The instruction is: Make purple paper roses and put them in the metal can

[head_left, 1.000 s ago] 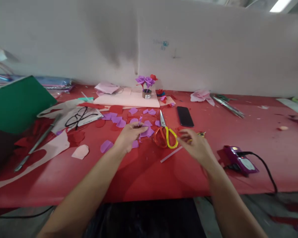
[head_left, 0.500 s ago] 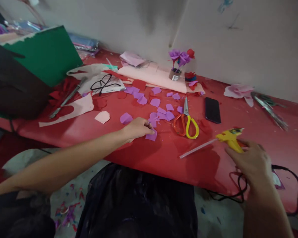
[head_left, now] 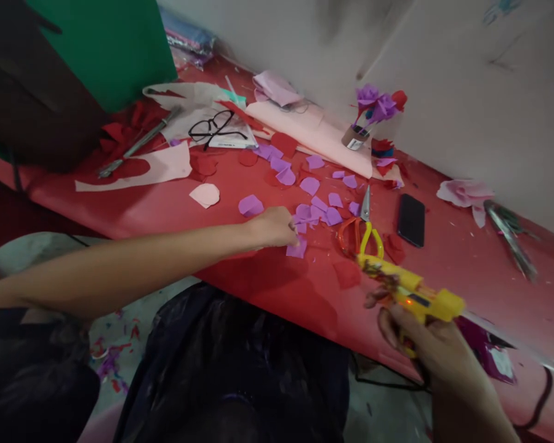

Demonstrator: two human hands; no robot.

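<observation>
My right hand (head_left: 427, 341) is wrapped round the grip of a yellow hot glue gun (head_left: 406, 283), its nozzle pointing left, a small orange light lit on its side. A clear glue stick (head_left: 512, 335) juts from its rear. My left hand (head_left: 274, 227) is closed at the front of the table, fingertips pinching the edge of a purple paper petal (head_left: 297, 248). More purple petals (head_left: 316, 212) lie just beyond it. Scissors (head_left: 364, 224) with one orange and one yellow handle rest between my hands, near the gun's nozzle.
On the red table (head_left: 258, 277) are a phone (head_left: 410, 219), eyeglasses (head_left: 216, 129), a pale pink petal (head_left: 205, 195) and pink paper (head_left: 314, 132). Paper flowers (head_left: 376, 104) stand in a small pot (head_left: 354, 138). A dark bag (head_left: 32, 92) is at left; a black cord (head_left: 388, 384) hangs off the edge.
My right hand has grasped the glue gun, lifted it and turned it so its nozzle points left. My left hand stays at the same purple petal. The view has shifted.
</observation>
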